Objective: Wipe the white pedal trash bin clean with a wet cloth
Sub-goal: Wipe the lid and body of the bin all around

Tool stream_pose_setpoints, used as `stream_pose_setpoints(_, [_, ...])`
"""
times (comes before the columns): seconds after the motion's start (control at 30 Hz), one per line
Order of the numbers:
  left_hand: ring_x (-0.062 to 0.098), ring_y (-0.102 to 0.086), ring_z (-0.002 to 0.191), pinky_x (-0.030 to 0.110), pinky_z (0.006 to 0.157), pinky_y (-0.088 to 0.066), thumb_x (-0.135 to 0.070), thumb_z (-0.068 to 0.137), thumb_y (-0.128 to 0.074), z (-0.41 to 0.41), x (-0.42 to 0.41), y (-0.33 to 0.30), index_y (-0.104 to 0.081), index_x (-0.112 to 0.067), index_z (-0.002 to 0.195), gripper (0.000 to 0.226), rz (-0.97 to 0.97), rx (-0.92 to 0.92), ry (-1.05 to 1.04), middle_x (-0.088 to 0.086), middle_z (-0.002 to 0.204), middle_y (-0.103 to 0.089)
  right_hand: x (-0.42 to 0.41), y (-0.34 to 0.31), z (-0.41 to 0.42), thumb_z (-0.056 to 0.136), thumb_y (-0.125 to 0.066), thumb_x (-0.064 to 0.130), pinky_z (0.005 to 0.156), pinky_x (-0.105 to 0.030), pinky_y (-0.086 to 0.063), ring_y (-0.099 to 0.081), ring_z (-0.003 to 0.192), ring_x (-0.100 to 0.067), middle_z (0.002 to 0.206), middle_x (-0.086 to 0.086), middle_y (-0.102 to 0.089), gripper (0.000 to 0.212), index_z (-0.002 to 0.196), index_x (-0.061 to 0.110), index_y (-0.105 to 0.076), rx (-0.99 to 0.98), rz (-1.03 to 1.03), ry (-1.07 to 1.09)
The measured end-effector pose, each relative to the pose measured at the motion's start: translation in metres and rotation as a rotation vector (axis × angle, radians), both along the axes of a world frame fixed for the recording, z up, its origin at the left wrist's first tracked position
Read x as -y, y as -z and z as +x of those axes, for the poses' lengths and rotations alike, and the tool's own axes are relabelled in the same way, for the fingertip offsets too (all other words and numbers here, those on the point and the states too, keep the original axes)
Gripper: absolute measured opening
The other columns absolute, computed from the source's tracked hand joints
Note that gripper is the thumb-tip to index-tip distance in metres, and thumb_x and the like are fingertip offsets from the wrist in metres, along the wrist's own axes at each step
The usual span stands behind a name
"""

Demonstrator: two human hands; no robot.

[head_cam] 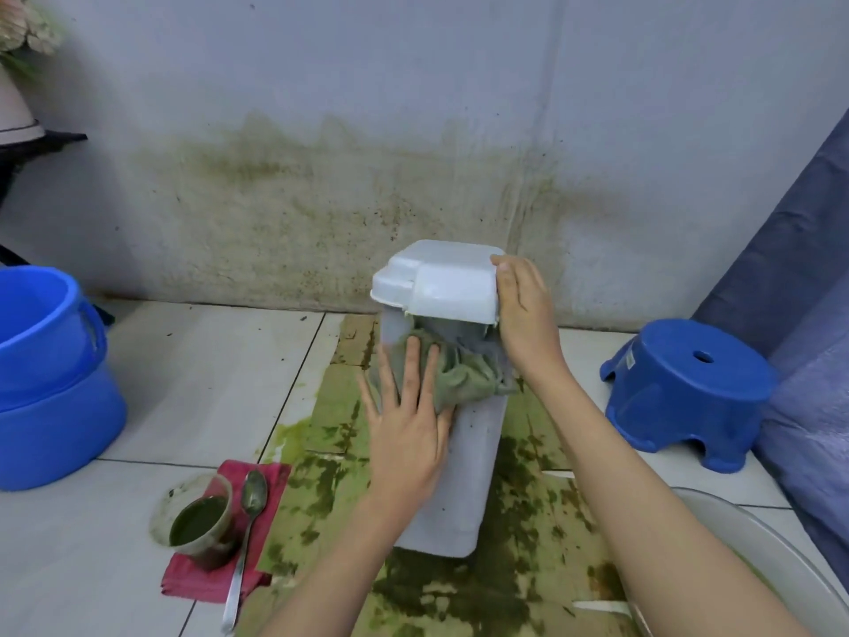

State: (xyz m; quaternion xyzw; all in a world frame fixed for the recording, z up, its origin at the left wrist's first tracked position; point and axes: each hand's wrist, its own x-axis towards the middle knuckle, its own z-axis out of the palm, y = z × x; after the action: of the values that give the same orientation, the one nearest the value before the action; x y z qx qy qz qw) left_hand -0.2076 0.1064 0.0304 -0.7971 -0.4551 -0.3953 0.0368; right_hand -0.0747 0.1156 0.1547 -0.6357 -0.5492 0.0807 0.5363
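Pressing flat on the cloth (452, 377), the left hand (406, 429) is lying palm-down with its fingers (411, 365) spread wide; the grip is open and is closing around nothing, only bearing the grey-green cloth against the near face of the bin. The cloth is bunching out to the right of these fingers, just under the lid. The right hand (523, 310) is gripping the right edge of the lid (441, 280), thumb on top and fingers running down the side, so this grip is closed on the lid and is holding it slightly raised, with a dark gap showing beneath it.

The white pedal trash bin (464, 480) is standing upright on the floor directly under both hands, with its body extending down from the cloth toward the camera. Around its base, the floor tiles (206, 370) are carrying green and dark stains, and similar staining is marking the wall (321, 186) beyond the bin.

Below and to the left of the left hand, a cup (204, 521) of dark green liquid and a metal spoon (246, 540) are resting on a red cloth (216, 577). Farther left, stacked blue buckets (50, 379) are sitting on the tiles. To the right of the right forearm, a blue stool (689, 388) is standing well apart from the bin. A pale basin rim (758, 549) is showing at the lower right corner.
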Motion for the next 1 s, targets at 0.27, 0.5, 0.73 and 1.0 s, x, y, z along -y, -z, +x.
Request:
stream_pose_setpoints(0.27, [0.027, 0.017, 0.145, 0.056, 0.116, -0.001, -0.062, 0.093, -0.022, 0.037, -0.026, -0.023, 0.01, -0.02, 0.151, 0.079, -0.204, 0.417, -0.093, -0.002, 0.159, 0.016, -0.032, 0.0, 0.0, 0.103, -0.029, 0.028, 0.107, -0.039, -0.032, -0.043, 0.123, -0.02, 0.129, -0.001, -0.051, 0.037, 0.125, 0.019, -0.057, -0.066, 0.08, 0.045])
stream_pose_setpoints(0.5, [0.043, -0.008, 0.142, 0.059, 0.112, -0.015, -0.053, 0.096, -0.023, 0.006, -0.024, 0.042, -0.006, -0.016, 0.152, 0.069, 0.073, -0.123, 0.01, 0.004, 0.16, -0.006, -0.037, -0.007, 0.008, 0.083, -0.05, 0.06, 0.093, -0.021, -0.032, -0.043, 0.115, -0.01, 0.111, 0.016, -0.044, 0.015, 0.09, 0.049, -0.057, -0.215, 0.032, -0.082])
stream_pose_setpoints(0.73, [0.029, -0.015, 0.145, 0.045, 0.117, -0.016, -0.042, 0.094, -0.038, 0.027, -0.04, -0.006, -0.033, -0.009, 0.146, 0.061, 0.2, -0.173, 0.233, 0.008, 0.153, -0.029, -0.048, -0.016, 0.017, 0.086, -0.061, 0.045, 0.092, -0.02, -0.033, -0.046, 0.11, -0.001, 0.111, 0.015, -0.047, 0.004, 0.089, 0.043, -0.063, -0.3, -0.001, -0.135])
stream_pose_setpoints(1.0, [0.026, -0.007, 0.146, 0.048, 0.117, -0.006, -0.036, 0.087, -0.039, 0.044, -0.025, -0.008, -0.026, -0.02, 0.148, 0.065, -0.005, 0.059, 0.018, -0.001, 0.156, -0.02, -0.047, -0.013, 0.014, 0.086, -0.063, 0.04, 0.089, -0.017, -0.037, -0.047, 0.106, 0.001, 0.111, 0.014, -0.049, 0.009, 0.092, 0.035, -0.066, -0.321, 0.018, -0.138])
